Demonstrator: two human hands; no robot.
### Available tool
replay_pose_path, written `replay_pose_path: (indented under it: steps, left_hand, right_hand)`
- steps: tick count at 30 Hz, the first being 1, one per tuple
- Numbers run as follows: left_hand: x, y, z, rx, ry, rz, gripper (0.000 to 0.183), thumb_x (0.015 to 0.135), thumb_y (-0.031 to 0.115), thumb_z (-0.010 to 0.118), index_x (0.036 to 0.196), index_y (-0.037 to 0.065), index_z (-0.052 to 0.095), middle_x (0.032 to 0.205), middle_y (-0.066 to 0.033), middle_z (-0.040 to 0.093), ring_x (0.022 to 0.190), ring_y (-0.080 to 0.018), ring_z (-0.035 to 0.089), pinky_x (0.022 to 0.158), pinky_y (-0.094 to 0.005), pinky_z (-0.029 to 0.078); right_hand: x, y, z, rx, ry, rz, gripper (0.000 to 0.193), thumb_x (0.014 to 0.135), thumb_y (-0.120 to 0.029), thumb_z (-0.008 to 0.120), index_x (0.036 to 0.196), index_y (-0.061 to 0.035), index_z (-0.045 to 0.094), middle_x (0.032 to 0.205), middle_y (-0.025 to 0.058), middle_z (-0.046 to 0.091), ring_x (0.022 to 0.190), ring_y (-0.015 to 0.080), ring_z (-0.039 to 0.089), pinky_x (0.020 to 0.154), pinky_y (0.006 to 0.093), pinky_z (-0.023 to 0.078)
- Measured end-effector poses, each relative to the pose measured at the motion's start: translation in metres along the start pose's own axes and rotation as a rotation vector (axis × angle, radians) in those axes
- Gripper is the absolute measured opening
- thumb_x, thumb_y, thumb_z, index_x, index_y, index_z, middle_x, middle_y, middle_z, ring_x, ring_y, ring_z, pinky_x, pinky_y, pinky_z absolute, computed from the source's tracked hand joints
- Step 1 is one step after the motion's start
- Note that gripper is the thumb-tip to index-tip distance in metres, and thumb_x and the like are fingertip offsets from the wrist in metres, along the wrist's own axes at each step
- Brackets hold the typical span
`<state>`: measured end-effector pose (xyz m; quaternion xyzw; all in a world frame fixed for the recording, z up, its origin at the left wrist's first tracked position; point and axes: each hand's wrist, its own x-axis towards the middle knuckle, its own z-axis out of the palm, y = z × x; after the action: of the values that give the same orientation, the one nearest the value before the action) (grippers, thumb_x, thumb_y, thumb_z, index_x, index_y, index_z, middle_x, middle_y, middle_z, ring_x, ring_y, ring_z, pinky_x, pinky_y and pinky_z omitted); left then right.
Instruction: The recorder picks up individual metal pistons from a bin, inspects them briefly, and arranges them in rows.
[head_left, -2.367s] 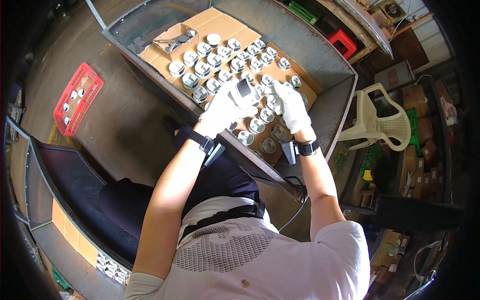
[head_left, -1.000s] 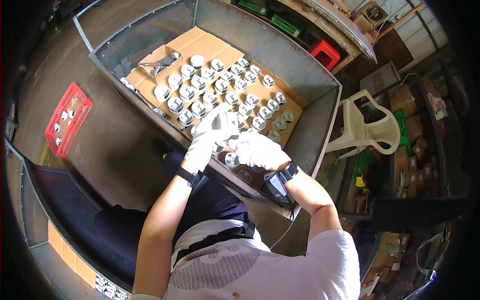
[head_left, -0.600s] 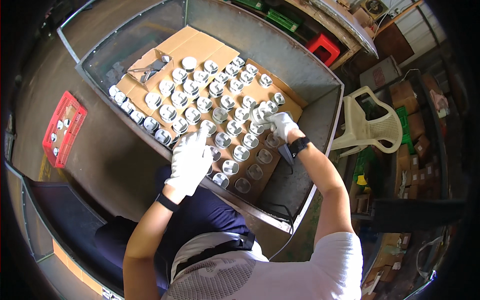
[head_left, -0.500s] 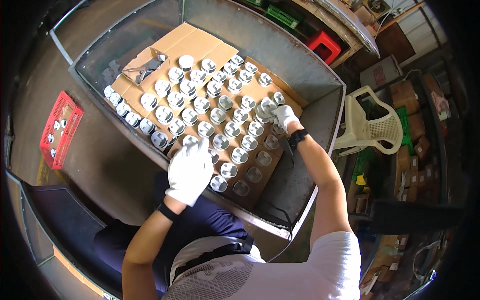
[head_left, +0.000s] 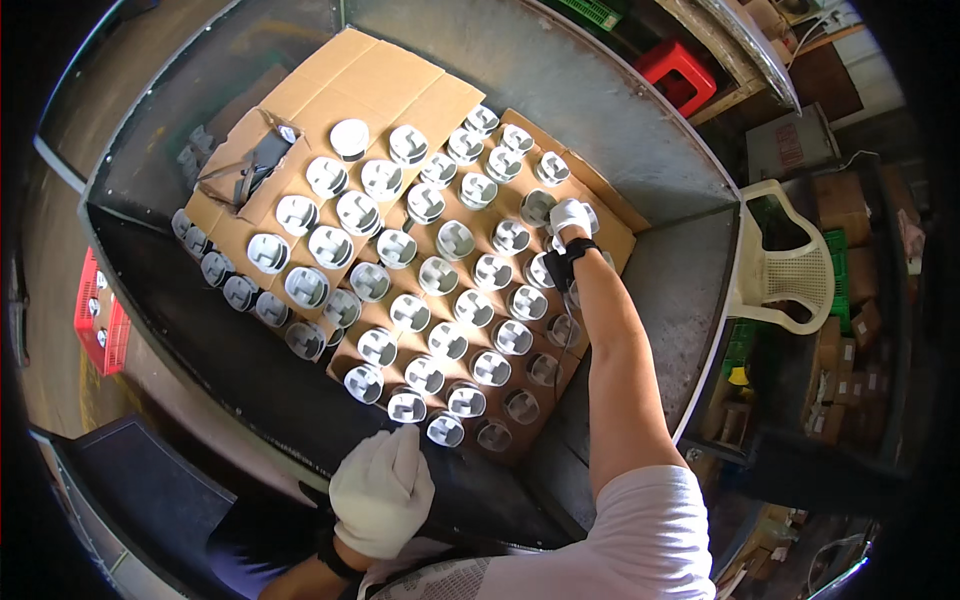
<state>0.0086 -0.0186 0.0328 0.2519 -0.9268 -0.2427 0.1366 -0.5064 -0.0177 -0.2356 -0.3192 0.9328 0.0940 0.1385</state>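
Rows of silver engine pistons (head_left: 455, 240) stand on brown cardboard sheets (head_left: 375, 80) inside a large metal bin. My right hand (head_left: 571, 216), in a white glove, is at the right side of the rows. Its fingers are closed on a piston (head_left: 590, 217), which is partly hidden by the glove. My left hand (head_left: 382, 492), gloved as well, is raised by the bin's near edge, close to the nearest piston (head_left: 445, 430). The left fingers are bent and pressed together, and whatever may be inside them is hidden.
The sheet-metal wall (head_left: 530, 60) of the bin rises behind the pistons. An open cardboard box (head_left: 222, 143) with dark items sits at the left. A red crate (head_left: 115, 335) stands on the floor beyond. At the right are a cream plastic chair (head_left: 800, 265) and a red stool (head_left: 678, 75).
My left hand has drawn back from the near pistons toward my body. My right hand has stayed at the right-hand rows. The view has shifted closer over the bin.
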Motion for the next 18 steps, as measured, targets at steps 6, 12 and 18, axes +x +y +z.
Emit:
replay_pose_path:
  steps: [6, 12, 18]
  left_hand:
    - [0.001, -0.004, 0.011, 0.015, 0.008, 0.046, 0.037, 0.070, 0.002, 0.069, 0.107, -0.003, 0.067, 0.087, -0.0154, 0.066, 0.075, -0.0341, 0.067, 0.065, -0.0415, 0.057]
    - [0.010, 0.005, 0.005, 0.123, 0.012, 0.064, 0.036, 0.068, 0.003, 0.070, 0.104, -0.002, 0.067, 0.077, -0.0127, 0.064, 0.069, -0.0313, 0.066, 0.061, -0.0390, 0.056]
    - [0.008, 0.002, 0.002, 0.097, -0.049, 0.008, 0.034, 0.082, 0.005, 0.070, 0.116, 0.003, 0.068, 0.094, -0.0119, 0.071, 0.082, -0.0301, 0.069, 0.073, -0.0389, 0.058]
  right_hand:
    - [0.054, 0.032, 0.069, -0.103, 0.005, 0.028, 0.020, 0.087, -0.021, 0.063, 0.096, -0.0099, 0.078, 0.103, 0.0156, 0.073, 0.097, 0.0325, 0.071, 0.079, 0.0383, 0.057]
    - [0.047, 0.006, 0.026, 0.122, -0.024, 0.060, 0.028, 0.089, -0.027, 0.060, 0.103, -0.0077, 0.076, 0.107, 0.0190, 0.072, 0.101, 0.0369, 0.069, 0.083, 0.0419, 0.056]
    - [0.031, -0.030, -0.049, 0.534, 0.232, 0.148, 0.032, 0.093, -0.029, 0.057, 0.110, -0.0064, 0.071, 0.108, 0.0217, 0.071, 0.103, 0.0392, 0.067, 0.088, 0.0443, 0.053]
